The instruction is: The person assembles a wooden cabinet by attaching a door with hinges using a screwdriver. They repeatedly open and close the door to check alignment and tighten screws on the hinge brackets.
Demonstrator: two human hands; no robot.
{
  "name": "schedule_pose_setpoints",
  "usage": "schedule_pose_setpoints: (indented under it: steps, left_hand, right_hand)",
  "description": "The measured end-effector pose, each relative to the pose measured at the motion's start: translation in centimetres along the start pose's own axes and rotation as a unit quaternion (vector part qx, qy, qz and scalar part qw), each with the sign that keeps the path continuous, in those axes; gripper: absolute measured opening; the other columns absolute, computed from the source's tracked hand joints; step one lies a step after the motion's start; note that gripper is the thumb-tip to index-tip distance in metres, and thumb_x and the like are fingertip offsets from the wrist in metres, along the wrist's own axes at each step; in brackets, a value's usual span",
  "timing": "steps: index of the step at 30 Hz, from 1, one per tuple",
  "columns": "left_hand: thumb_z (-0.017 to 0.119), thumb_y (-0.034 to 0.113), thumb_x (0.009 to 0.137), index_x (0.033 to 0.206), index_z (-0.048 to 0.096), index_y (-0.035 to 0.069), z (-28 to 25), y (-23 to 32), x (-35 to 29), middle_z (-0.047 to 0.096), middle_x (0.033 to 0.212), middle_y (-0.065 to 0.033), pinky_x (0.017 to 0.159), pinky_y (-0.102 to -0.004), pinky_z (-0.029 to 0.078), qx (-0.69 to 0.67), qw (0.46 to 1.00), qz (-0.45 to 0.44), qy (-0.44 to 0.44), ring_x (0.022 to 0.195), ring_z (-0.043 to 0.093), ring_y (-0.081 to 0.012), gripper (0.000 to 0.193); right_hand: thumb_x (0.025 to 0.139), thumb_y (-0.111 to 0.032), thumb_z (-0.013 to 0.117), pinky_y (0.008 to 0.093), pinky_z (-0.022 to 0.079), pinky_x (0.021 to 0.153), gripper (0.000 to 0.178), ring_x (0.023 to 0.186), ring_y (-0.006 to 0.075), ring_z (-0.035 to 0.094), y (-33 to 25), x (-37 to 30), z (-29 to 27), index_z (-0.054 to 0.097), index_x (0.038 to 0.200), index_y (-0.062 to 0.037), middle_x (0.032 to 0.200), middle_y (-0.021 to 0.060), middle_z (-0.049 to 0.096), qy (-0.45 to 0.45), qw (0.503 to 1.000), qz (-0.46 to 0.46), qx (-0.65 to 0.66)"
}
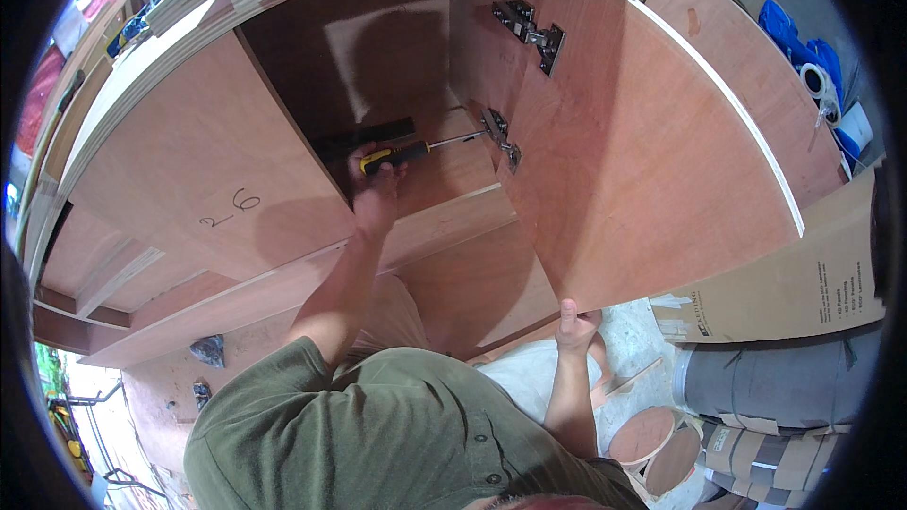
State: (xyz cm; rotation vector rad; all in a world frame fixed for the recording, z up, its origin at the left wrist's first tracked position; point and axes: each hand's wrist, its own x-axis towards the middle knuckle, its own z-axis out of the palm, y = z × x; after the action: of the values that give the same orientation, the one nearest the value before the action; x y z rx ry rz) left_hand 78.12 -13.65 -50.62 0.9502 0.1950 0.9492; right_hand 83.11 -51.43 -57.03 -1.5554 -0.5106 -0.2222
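Inside a plywood cabinet [302,179], my left hand [376,191] is closed around the yellow and black handle of a screwdriver [406,155]. Its metal shaft points right, and the tip reaches the lower metal hinge [501,139]; whether it sits in a screw is too small to tell. A second hinge [529,35] is fixed higher up, between the cabinet side and the open plywood door [652,161]. At that door's near bottom edge, my right hand [574,329] grips it, thumb on the face and the other fingers partly hidden.
A closed plywood panel [203,156] with handwritten marks lies left of the opening. To the right are another loose panel [737,66], a flattened cardboard box [784,264], grey wrapped rolls [775,387] and round wooden pieces [652,444]. Dark plastic bags [208,351] lie at lower left.
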Motion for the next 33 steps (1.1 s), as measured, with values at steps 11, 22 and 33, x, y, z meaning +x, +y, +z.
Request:
schedule_pose_setpoints:
  steps: [11,22,33]
  left_hand:
    - [0.048,-0.004,0.091,0.114,0.049,0.009,0.6,0.6,-0.4,0.059,0.114,-0.0133,0.090,-0.0394,0.048,-0.039,0.995,0.064,-0.066,0.100,0.058,-0.0250,0.026]
    - [0.049,0.004,0.087,0.117,0.043,0.013,-0.5,-0.6,1.7,0.051,0.120,-0.0118,0.087,-0.0413,0.049,-0.036,0.999,0.034,-0.013,0.104,0.055,-0.0263,0.031]
    - [0.053,0.017,0.097,0.122,0.040,0.010,-2.4,-2.4,0.2,0.051,0.105,-0.0074,0.063,-0.0280,0.048,0.261,0.964,0.051,0.026,0.080,0.052,-0.0136,0.029]
  right_hand:
    - [0.083,-0.037,0.074,0.0354,0.047,0.084,0.045,0.092,0.0223,0.061,0.8,-0.3,-0.6,0.064,0.101,0.0031,0.098,0.0123,0.067,-0.007,1.000,0.002,-0.013]
    - [0.083,-0.037,0.074,0.0338,0.046,0.080,0.042,0.087,0.0192,0.058,-0.9,0.5,0.0,0.062,0.097,0.0012,0.095,0.0085,0.064,-0.014,0.999,0.006,0.031]
    - [0.085,-0.030,0.071,0.0386,0.040,0.098,0.054,0.114,0.0264,0.052,0.3,0.4,-0.3,0.052,0.124,0.0026,0.124,0.0153,0.054,-0.048,0.999,-0.022,0.015]
